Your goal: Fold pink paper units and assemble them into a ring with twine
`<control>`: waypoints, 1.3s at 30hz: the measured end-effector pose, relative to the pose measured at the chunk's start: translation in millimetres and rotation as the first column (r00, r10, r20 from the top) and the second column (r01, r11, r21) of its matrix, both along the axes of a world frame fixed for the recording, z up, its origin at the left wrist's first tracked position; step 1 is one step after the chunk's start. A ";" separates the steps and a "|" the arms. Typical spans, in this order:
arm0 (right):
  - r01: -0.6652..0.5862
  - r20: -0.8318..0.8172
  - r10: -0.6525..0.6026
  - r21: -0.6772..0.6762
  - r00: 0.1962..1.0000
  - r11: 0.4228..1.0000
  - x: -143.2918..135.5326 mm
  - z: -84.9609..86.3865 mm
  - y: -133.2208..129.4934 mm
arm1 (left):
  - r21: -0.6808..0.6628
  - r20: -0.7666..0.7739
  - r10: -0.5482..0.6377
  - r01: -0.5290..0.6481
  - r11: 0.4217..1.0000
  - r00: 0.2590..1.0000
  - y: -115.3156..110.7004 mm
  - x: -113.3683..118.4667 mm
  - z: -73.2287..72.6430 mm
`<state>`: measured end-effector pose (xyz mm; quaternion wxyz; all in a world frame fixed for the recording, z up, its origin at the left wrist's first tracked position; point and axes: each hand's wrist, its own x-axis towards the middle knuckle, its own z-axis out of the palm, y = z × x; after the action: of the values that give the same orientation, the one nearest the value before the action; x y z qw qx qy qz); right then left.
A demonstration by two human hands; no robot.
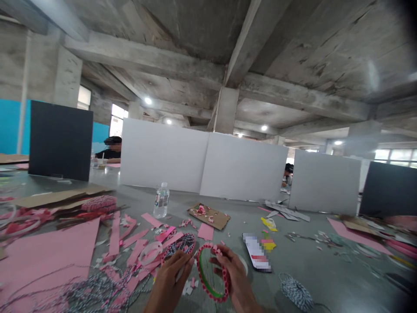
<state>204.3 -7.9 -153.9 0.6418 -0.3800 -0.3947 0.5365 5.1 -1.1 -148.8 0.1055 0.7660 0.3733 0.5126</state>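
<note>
An oval ring (200, 278) with a pink scalloped outside and a green inside stands upright at the bottom centre. My right hand (233, 269) grips its right side, fingers curled round the rim. Just left of the ring, my left hand (176, 274) is closed, its fingertips pinched near the ring's left edge; what they hold is too small to make out. Behind my left hand lies an oval piece wound with black-and-white cord (186, 243). A white tape roll (151, 253) rests on pink strips beside it.
A clear bottle (161, 202), a cardboard piece (210, 216) and a phone (256, 253) lie beyond the hands. Loose cord (94, 289) and pink paper (48, 256) spread left; a cord bundle (296, 292) sits right. White panels (243, 167) stand behind, with people beyond.
</note>
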 end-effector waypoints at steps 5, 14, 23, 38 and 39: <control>-0.024 -0.009 0.024 0.027 1.000 0.999 -3.5 2.3 -3.8 | 0.048 -0.007 -0.006 0.006 0.999 1.000 2.4 0.8 -2.7; -0.102 0.025 0.101 0.032 0.995 0.994 -2.8 11.1 -13.4 | -0.002 0.036 -0.021 0.021 1.000 0.999 6.3 -0.8 -9.6; -0.198 -0.017 0.198 0.019 0.980 0.980 -10.3 12.2 -17.6 | -0.296 0.025 0.021 -0.012 0.955 0.999 5.3 -2.1 1.3; -0.366 0.000 0.374 -0.207 0.927 0.907 -15.7 29.6 -35.8 | -0.489 0.168 -0.090 0.162 0.857 0.982 12.4 5.7 -2.5; -0.378 0.025 0.391 -0.204 0.920 0.903 -16.6 37.1 -42.1 | -0.489 0.169 -0.083 0.157 0.858 0.982 11.9 6.9 -2.8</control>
<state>187.8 -50.0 -116.8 0.4697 -0.3730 -0.4280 0.6761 12.0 10.8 -151.6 0.3585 0.6957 0.4364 0.4440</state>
